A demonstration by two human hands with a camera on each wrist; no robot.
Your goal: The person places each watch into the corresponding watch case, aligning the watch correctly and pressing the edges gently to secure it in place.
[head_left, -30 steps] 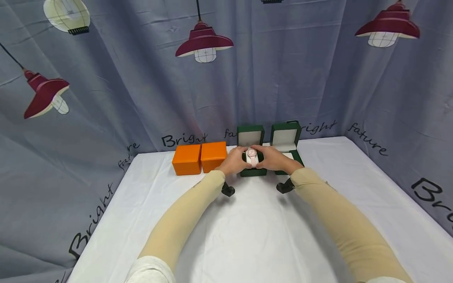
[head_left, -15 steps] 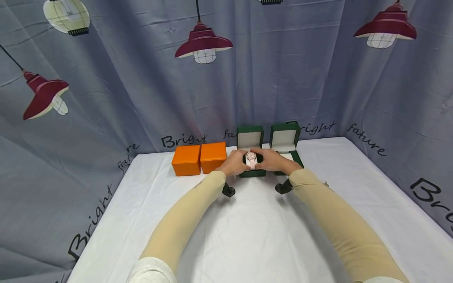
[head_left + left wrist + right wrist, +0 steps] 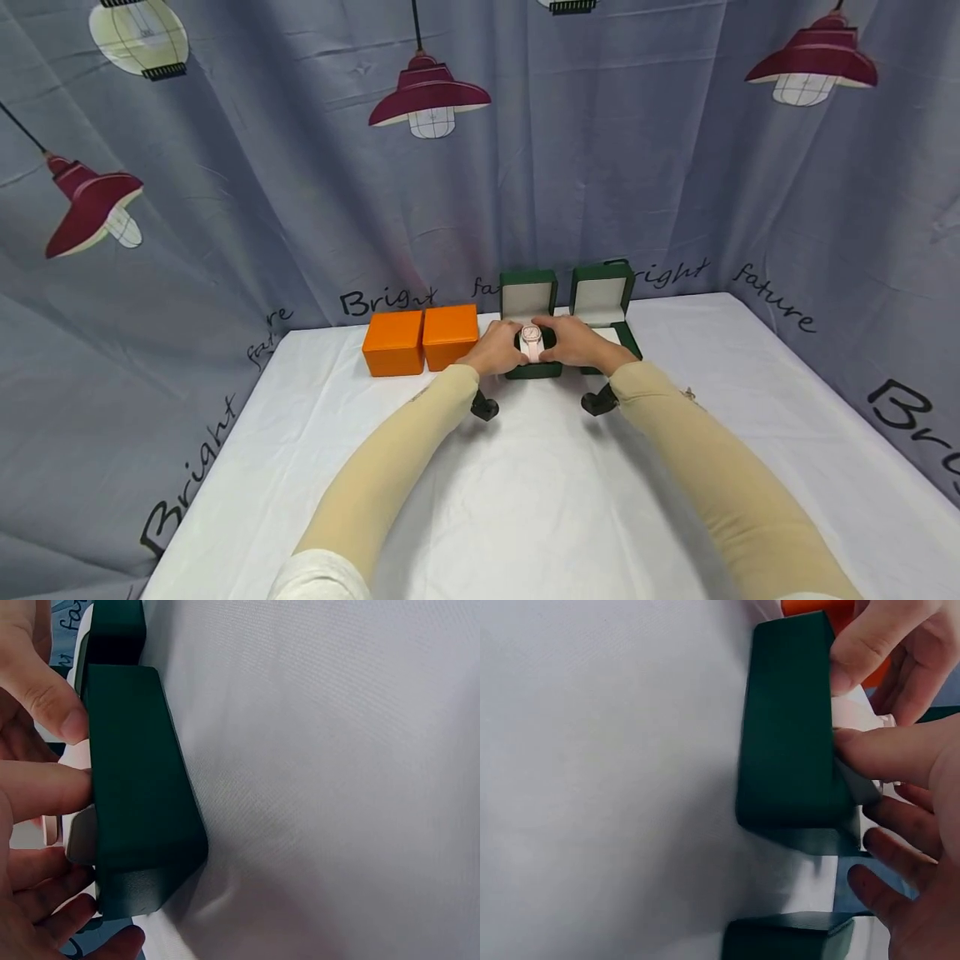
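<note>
A pale pink wristwatch point(image 3: 531, 335) with a round dial is wrapped round a cushion, set in a dark green watch box point(image 3: 534, 372) whose lid stands up behind it. My left hand point(image 3: 497, 348) grips the watch and cushion from the left, thumb at the front rim. From the right side my right hand point(image 3: 579, 342) grips them too, its thumb also at the front. The cushion's grey end point(image 3: 82, 836) shows between thumb and fingers in the left wrist view. In the right wrist view, the right thumb point(image 3: 877, 754) lies right at the box rim.
Two closed orange boxes point(image 3: 450, 337) stand side by side left of my hands. A second green box point(image 3: 602, 293) with its lid up stands to the right, partly behind my right hand. A grey curtain point(image 3: 600, 167) hangs behind the white-covered table point(image 3: 540, 483).
The watch sits slightly lower in the green box than a second ago, with both hands still on it. The head view has tilted up a little. The boxes have stayed put.
</note>
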